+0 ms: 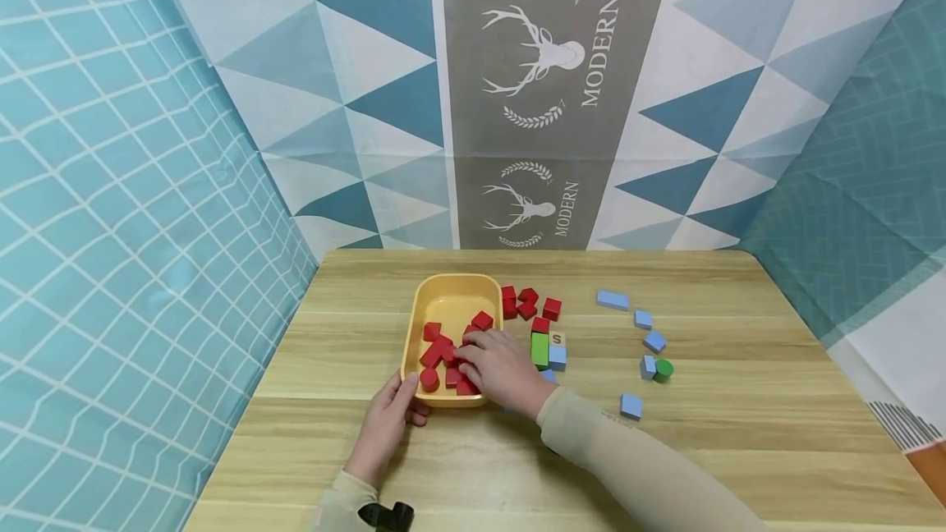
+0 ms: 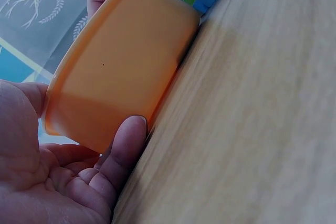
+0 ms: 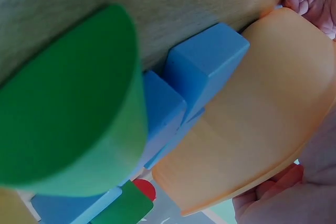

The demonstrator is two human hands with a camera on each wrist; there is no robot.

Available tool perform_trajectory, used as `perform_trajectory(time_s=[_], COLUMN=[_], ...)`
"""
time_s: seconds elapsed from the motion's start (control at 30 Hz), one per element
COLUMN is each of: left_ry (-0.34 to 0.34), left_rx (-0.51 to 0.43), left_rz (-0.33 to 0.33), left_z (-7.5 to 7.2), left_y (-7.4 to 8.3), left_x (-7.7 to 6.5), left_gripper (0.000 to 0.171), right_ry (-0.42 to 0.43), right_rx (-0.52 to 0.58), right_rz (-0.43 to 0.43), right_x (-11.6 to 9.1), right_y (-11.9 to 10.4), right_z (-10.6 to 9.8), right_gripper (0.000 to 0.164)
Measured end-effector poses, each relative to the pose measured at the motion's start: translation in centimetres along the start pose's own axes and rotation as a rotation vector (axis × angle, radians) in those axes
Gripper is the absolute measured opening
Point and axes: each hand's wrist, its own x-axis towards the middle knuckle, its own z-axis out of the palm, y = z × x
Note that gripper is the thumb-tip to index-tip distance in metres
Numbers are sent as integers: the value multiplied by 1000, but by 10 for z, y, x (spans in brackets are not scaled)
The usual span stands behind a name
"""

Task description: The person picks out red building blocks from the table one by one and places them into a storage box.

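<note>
The left hand grips the near left corner of the yellow-orange tray, thumb at its rim. Inside lie many red blocks, among them a red cylinder. The right hand reaches over the tray's right side, fingers bent among them; whether it holds one, I cannot tell. The gathering of red looks well along: several red blocks remain outside, near a green rectangular block, with blue blocks and a green cylinder farther right.

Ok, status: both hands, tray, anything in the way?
Left hand grips yellow tray at near-left corner. Right hand inside tray, fingers at red blocks, grip unclear. Blue blocks close along tray's right side, none blocking the opening.
</note>
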Motion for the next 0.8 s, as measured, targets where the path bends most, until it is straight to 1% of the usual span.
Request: perform_trajectory(time_s=[0.1, 0.17, 0.2, 0.27, 0.33, 0.4, 0.47, 0.5, 0.57, 0.63, 0.73, 0.8], left_ry=[1, 2, 2, -1, -2, -1, -2, -2, -3, -4, -1, 0], left_rx=[5, 4, 4, 7, 8, 9, 9, 11, 14, 22, 33, 31], left_rz=[-2, -5, -5, -8, -10, -10, -15, -18, -29, -40, -46, -41], left_z=[0, -1, -1, -1, 0, 0, 0, 0, 0, 0, 1, 2], left_y=[0, 0, 0, 0, 0, 0, 1, 1, 4, 8, 13, 14], left_x=[0, 1, 1, 1, 1, 1, 0, 0, -1, -3, -6, -7], left_gripper=[52, 52, 52, 52, 53, 53, 54, 54, 55, 55, 56, 56], right_ry=[-7, -2, 8, 55, 137, 229, 278, 278, 231, 146, 37, -12], right_rx=[20, 65, 97, 168, 227, 231, 179, 140, 50, -29, -85, -105], right_rz=[-3, -10, -8, 3, 40, 100, 176, 208, 246, 259, 235, 220], right_x=[1, 1, 2, 4, 7, 10, 13, 13, 13, 11, 7, 6], right_y=[1, 4, 6, 13, 25, 41, 58, 67, 82, 92, 98, 98], right_z=[-1, -2, -4, -8, -14, -18, -20, -20, -17, -14, -10, -9], right_gripper=[30, 32, 32, 32, 30, 29, 32, 33, 38, 43, 45, 44])
